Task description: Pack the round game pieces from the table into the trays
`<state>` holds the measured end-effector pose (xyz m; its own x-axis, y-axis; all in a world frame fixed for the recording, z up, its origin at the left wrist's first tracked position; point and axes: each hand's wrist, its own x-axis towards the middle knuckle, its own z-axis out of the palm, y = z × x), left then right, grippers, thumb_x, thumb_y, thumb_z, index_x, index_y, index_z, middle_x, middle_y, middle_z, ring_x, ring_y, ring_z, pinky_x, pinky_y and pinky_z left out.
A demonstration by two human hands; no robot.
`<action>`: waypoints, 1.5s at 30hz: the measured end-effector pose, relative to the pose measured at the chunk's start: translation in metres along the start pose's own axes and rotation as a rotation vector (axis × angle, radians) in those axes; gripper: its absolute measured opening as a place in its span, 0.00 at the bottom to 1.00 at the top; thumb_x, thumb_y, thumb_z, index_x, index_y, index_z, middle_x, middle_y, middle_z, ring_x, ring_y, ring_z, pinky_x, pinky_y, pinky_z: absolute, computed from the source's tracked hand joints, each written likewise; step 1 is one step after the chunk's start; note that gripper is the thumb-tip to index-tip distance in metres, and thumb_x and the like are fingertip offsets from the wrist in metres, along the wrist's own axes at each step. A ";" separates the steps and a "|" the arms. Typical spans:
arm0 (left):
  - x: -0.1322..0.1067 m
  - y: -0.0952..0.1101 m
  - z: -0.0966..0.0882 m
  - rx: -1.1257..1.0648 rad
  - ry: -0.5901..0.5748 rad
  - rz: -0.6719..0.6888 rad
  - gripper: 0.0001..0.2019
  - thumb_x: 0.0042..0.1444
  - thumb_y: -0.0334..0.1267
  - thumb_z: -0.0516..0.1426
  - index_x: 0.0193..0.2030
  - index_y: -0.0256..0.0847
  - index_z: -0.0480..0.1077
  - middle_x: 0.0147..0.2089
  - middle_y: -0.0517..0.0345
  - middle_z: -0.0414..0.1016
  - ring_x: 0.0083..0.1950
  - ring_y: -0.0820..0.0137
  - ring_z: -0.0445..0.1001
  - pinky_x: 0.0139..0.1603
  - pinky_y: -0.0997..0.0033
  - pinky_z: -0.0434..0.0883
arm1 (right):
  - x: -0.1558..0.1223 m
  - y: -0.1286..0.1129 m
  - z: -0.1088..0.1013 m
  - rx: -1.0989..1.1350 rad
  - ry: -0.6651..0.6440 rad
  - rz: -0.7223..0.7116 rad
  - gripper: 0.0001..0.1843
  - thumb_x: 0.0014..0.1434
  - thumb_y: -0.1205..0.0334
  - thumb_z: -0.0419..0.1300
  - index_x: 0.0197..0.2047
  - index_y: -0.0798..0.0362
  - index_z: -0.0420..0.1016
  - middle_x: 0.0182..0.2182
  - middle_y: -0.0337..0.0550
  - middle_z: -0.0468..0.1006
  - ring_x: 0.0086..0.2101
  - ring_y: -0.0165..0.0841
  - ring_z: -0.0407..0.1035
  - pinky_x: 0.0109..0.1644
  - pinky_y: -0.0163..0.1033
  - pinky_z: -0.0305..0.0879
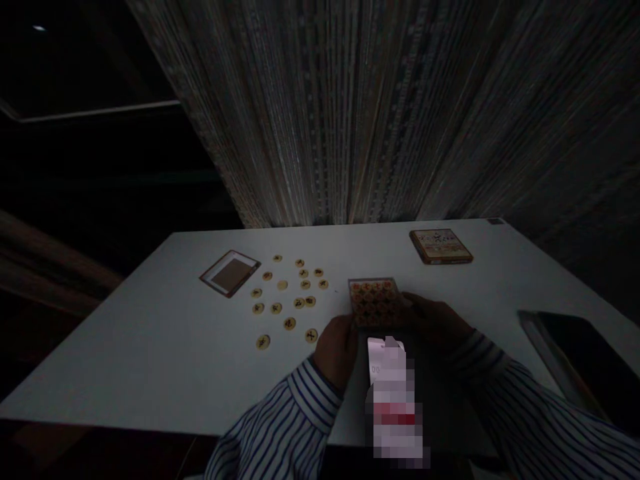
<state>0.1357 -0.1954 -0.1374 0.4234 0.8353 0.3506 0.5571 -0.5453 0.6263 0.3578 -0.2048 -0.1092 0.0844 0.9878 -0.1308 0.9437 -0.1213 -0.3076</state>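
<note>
Between my two hands is a clear box of Chinese chess pieces (375,303), its rows of round discs showing red characters along the far side. My left hand (336,350) is closed on the box's left edge. On the right edge, my right hand (435,320) grips it too, with the thumb near the top corner. Loose round chess pieces (289,323) with dark characters lie scattered on the white table (150,347), left of the box. One of them, a plain disc (283,285), shows no character.
An open shallow box or lid (230,273) lies left of the loose pieces. A flat printed box (441,246) sits at the back right. Dark books or folders (590,360) rest at the right edge. A lit phone (386,360), partly pixelated, is nearest me. A curtain (340,120) hangs behind.
</note>
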 end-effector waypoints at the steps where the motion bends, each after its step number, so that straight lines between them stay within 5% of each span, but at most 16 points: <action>1: -0.005 -0.001 0.000 0.030 0.019 0.042 0.13 0.54 0.29 0.49 0.45 0.36 0.68 0.40 0.49 0.75 0.41 0.66 0.73 0.41 0.64 0.73 | -0.003 0.002 0.003 0.027 0.015 -0.006 0.25 0.57 0.60 0.46 0.57 0.61 0.63 0.41 0.52 0.77 0.40 0.39 0.72 0.43 0.42 0.67; 8: -0.053 -0.006 -0.008 0.140 0.127 0.198 0.10 0.53 0.30 0.52 0.41 0.35 0.70 0.40 0.47 0.75 0.40 0.63 0.72 0.40 0.61 0.73 | -0.042 0.001 0.020 0.297 0.261 -0.133 0.20 0.54 0.54 0.49 0.47 0.51 0.70 0.38 0.47 0.77 0.34 0.36 0.73 0.37 0.41 0.70; 13: -0.067 -0.006 -0.015 0.117 0.132 0.199 0.10 0.51 0.28 0.53 0.40 0.35 0.71 0.42 0.46 0.74 0.42 0.63 0.71 0.42 0.61 0.73 | -0.063 0.000 0.012 0.322 0.452 -0.056 0.20 0.51 0.51 0.50 0.40 0.54 0.72 0.34 0.50 0.78 0.31 0.39 0.73 0.32 0.42 0.71; 23: -0.079 -0.014 -0.020 0.114 0.212 0.172 0.09 0.51 0.29 0.53 0.39 0.36 0.72 0.40 0.48 0.75 0.41 0.65 0.72 0.40 0.63 0.73 | -0.075 -0.038 0.026 0.366 0.343 -0.330 0.13 0.54 0.54 0.51 0.38 0.50 0.72 0.32 0.45 0.79 0.30 0.35 0.74 0.31 0.38 0.72; 29: -0.095 -0.034 -0.061 0.204 0.241 -0.014 0.07 0.53 0.32 0.53 0.38 0.38 0.71 0.35 0.52 0.75 0.38 0.66 0.72 0.40 0.63 0.72 | -0.049 -0.067 0.029 0.259 0.345 -0.625 0.13 0.56 0.60 0.50 0.39 0.52 0.73 0.31 0.46 0.78 0.28 0.31 0.72 0.32 0.39 0.71; 33: -0.089 -0.055 -0.095 0.311 0.349 -0.202 0.07 0.53 0.34 0.55 0.38 0.38 0.71 0.35 0.53 0.75 0.38 0.65 0.72 0.41 0.63 0.71 | -0.022 -0.103 0.028 0.152 0.191 -0.781 0.13 0.56 0.63 0.50 0.39 0.53 0.74 0.30 0.46 0.78 0.28 0.31 0.72 0.32 0.38 0.68; 40: -0.065 -0.069 -0.113 0.462 0.178 -0.430 0.16 0.48 0.42 0.60 0.42 0.37 0.71 0.38 0.51 0.73 0.41 0.62 0.70 0.44 0.62 0.69 | 0.009 -0.174 0.025 -0.104 -0.074 -0.816 0.14 0.54 0.67 0.52 0.42 0.55 0.73 0.35 0.50 0.77 0.34 0.35 0.71 0.37 0.40 0.66; 45: -0.064 -0.076 -0.108 0.430 0.149 -0.453 0.11 0.49 0.38 0.59 0.40 0.38 0.73 0.37 0.51 0.73 0.41 0.63 0.70 0.44 0.63 0.69 | 0.014 -0.189 0.024 -0.188 -0.135 -0.807 0.16 0.54 0.65 0.53 0.45 0.56 0.72 0.38 0.53 0.76 0.36 0.40 0.71 0.38 0.44 0.66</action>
<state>-0.0111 -0.1998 -0.1320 -0.0072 0.9734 0.2289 0.9073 -0.0898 0.4107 0.1732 -0.1704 -0.0756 -0.6673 0.7429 -0.0533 0.7366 0.6477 -0.1947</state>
